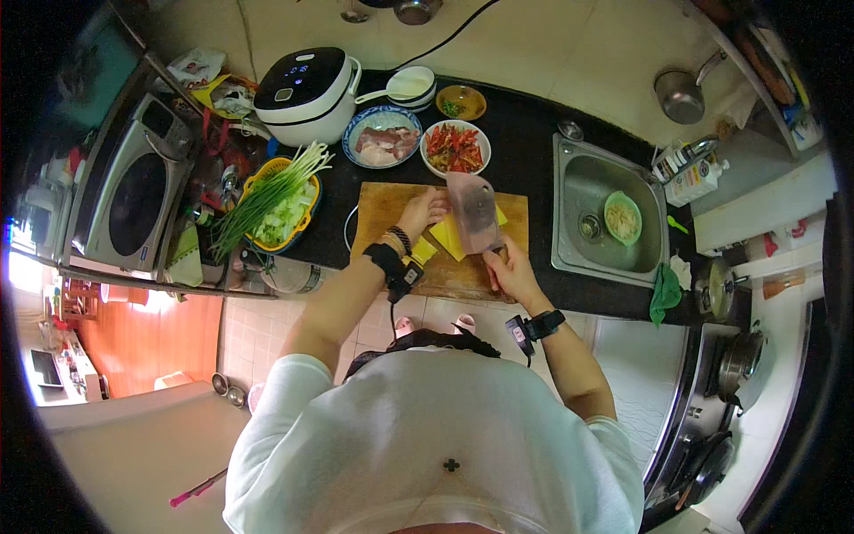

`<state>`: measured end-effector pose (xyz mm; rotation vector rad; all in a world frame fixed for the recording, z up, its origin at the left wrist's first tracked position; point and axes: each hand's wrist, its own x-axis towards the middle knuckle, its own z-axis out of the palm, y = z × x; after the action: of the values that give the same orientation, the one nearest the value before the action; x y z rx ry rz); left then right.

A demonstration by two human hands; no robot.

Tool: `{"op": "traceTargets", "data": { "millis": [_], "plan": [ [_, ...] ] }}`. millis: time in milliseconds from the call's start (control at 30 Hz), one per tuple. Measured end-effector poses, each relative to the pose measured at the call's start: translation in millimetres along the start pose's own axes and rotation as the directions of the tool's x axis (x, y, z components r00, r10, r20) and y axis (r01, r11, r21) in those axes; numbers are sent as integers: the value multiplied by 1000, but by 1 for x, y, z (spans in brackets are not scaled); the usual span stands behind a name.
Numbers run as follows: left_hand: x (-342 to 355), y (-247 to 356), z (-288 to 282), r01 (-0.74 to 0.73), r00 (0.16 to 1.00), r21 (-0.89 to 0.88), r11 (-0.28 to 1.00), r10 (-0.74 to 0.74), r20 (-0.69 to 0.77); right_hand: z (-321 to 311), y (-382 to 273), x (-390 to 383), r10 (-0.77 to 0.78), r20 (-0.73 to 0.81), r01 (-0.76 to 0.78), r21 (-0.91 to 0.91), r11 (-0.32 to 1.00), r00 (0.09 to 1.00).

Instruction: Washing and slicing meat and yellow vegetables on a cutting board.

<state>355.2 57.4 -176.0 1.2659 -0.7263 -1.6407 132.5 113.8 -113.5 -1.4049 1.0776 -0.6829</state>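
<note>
My right hand (505,272) grips the handle of a cleaver (471,209), its broad blade raised over a wooden cutting board (374,200). Yellow flat slices (447,238) lie on the board beneath and beside the blade. My left hand (420,214) is at the board just left of the blade, fingers curled together near the yellow slices; what is under the fingertips is hidden. Behind the board stand a bowl of red chopped peppers (454,142) and a blue-rimmed plate of raw meat (382,142).
Left are a yellow basket (305,216) of greens with scallions (236,218), a rice cooker (302,93) and a microwave (133,191). Behind are stacked bowls (412,86) and a small amber bowl (462,102). Right are a sink (565,231) with a green bowl, a green cloth (665,294) and stove pots (743,365).
</note>
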Motion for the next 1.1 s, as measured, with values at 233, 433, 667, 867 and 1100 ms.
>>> {"op": "traceTargets", "data": {
  "millis": [233, 433, 667, 867, 1100],
  "plan": [
    [-17, 11, 11, -544, 755, 837, -56, 404, 517, -37, -3, -7, -38, -113, 51, 115, 992, 993],
    [-19, 4, 11, -502, 670, 509, -699, 58, 740, -44, 2, -26, 8, -162, 10, 113, 994, 987],
    [-15, 15, 19, -554, 672, 389, -736, -119, 731, -55, 18, -33, 42, -205, -20, 109, 994, 978],
    [-10, 46, -14, -501, 783, 417, -758, -192, 592, -59, 26, -37, 31, -213, -17, 69, 997, 977],
    [-15, 47, -34, -399, 915, 696, -597, -214, 342, -55, 23, -34, 73, -197, -64, 54, 996, 978]
  ]
}}
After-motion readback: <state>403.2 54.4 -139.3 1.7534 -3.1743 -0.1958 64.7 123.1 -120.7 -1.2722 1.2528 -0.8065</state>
